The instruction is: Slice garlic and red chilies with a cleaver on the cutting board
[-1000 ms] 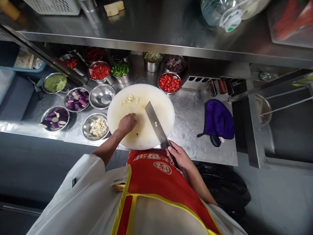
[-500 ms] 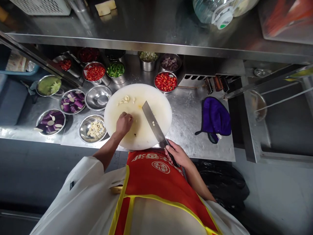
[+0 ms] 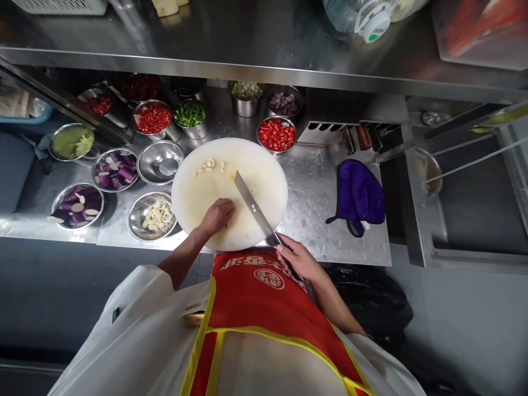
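Observation:
My right hand (image 3: 300, 257) grips the dark handle of a long-bladed kitchen knife (image 3: 252, 205) at the board's near right. Its blade lies slanted across the round white cutting board (image 3: 266, 159), tip pointing away, with small pale bits on the metal. My left hand (image 3: 218, 215) rests on the board left of the blade, fingers curled together; what they hold, if anything, is hidden. Several peeled garlic cloves (image 3: 209, 164) lie on the far left of the board. A steel bowl of garlic cloves (image 3: 158, 216) stands left of the board.
Left are an empty steel bowl (image 3: 154, 159) and bowls of cut eggplant (image 3: 117, 169). Behind stand chopped red chilies (image 3: 276, 135) and green peppers (image 3: 190, 113). A purple cloth (image 3: 361, 191) lies right, near a knife rack (image 3: 322, 133). A steel shelf (image 3: 256, 74) overhangs the back.
My left hand has moved right and slightly nearer across the board, closer to the blade and over the dark scrap. The knife stays in my right hand, and the view has shifted slightly.

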Demonstrator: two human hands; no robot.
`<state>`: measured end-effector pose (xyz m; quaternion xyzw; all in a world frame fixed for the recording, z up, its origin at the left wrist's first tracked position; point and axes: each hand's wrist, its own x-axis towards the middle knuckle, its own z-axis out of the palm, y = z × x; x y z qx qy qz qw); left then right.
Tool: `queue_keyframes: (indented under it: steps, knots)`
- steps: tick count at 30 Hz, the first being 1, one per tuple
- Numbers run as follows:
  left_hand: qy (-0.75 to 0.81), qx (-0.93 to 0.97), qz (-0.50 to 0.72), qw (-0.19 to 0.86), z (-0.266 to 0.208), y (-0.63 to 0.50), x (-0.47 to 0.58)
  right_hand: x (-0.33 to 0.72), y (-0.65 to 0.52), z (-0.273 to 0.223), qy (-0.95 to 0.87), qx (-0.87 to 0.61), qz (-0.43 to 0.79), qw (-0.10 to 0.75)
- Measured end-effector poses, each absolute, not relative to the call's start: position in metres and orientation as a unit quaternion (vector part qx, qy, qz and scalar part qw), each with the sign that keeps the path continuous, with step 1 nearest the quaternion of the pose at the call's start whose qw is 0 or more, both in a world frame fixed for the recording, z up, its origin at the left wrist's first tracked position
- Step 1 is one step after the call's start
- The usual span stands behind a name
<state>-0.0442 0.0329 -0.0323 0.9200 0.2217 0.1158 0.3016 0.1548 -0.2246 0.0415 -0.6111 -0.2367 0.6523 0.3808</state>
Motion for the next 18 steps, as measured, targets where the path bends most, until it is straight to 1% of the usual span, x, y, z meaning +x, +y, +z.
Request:
queue_keyframes:
  steps: [4,8,11,18]
  knots:
    - [0.207,0.921,0.134,0.303,-0.031,0.037,-0.051,0.159,-0.227,0.049,-0.247,-0.627,0.65,0.35]
    - [0.28,0.897,0.156,0.303,-0.031,0.031,-0.052,0.163,-0.23,0.051,-0.283,-0.631,0.648,0.321]
    - [0.304,0.888,0.144,0.314,-0.034,0.023,-0.048,0.164,-0.232,0.051,-0.301,-0.629,0.651,0.301]
    - [0.287,0.901,0.099,0.31,-0.036,0.024,-0.044,0.167,-0.233,0.056,-0.314,-0.633,0.65,0.281]
